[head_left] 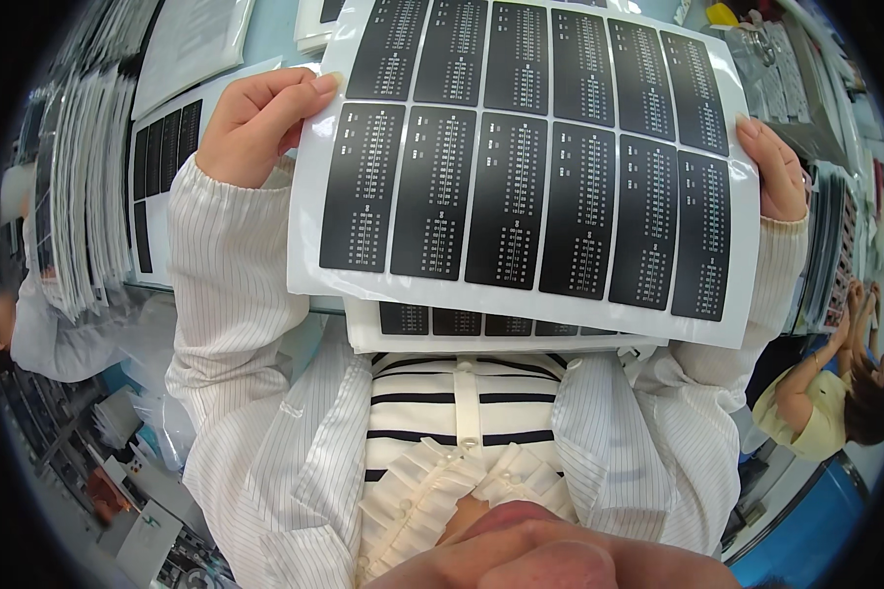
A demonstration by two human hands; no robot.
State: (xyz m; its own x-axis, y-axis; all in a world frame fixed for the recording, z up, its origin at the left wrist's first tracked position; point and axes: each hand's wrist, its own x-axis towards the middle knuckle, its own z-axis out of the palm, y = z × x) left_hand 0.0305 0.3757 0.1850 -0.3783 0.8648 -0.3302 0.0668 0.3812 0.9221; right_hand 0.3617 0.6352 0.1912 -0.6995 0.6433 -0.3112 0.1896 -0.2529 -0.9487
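Observation:
Held up between my two hands is a glossy white sheet (300, 236) printed with rows of black rectangular labels (506, 201) that carry small pale marks. My left hand (262, 120) pinches its left edge, thumb on top of the sheet and fingers curled beneath. At the right edge my right hand (774, 167) grips the sheet, its fingertips showing at the border and its thumb hidden. The sheet tilts slightly, lower on the right. Under it lies a stack of similar sheets (403, 341), mostly covered, close to my body.
Tall stacks of sheets (83, 187) stand at the left. Beside them lie a black-printed sheet (155, 211) and a plastic-wrapped pack (192, 49). More stacked sheets (827, 245) and a yellow-capped item (722, 14) are at the right. A person in yellow (805, 407) works farther right.

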